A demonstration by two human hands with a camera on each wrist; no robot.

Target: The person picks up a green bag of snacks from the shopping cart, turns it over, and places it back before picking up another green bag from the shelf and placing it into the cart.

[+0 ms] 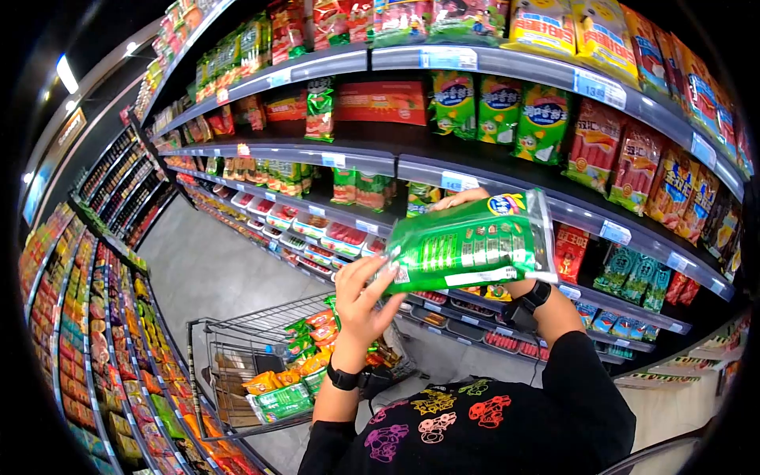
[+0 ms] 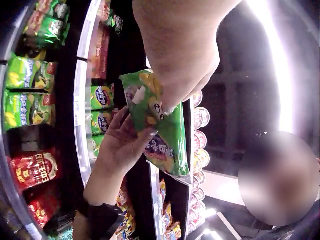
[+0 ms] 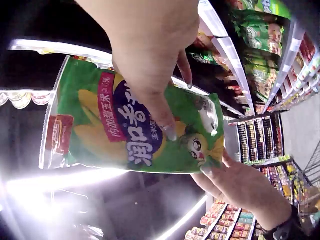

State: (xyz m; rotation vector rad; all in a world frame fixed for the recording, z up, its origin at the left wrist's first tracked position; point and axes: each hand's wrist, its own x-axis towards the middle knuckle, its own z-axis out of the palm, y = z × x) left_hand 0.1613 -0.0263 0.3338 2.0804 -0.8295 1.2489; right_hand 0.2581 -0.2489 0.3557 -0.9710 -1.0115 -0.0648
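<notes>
A green printed snack bag (image 1: 467,249) is held between both hands at chest height, its back panel facing up in the head view. At its left end the left hand (image 1: 360,301) pinches the edge. The right hand (image 1: 461,198) grips it from the far side and underneath, partly hidden by the bag. In the right wrist view the bag's front (image 3: 100,125) shows corn pictures, the right hand's (image 3: 155,65) thumb lying on it and the left hand (image 3: 240,187) at one end. The left wrist view shows the bag (image 2: 175,135) between the left hand (image 2: 182,65) and right hand (image 2: 120,145).
Curved store shelves (image 1: 507,67) of packaged snacks run ahead and to the right. A wire cart (image 1: 229,321) holding several bags stands at lower left, by the grey aisle floor (image 1: 214,245). Another snack shelf (image 1: 111,356) lines the far left.
</notes>
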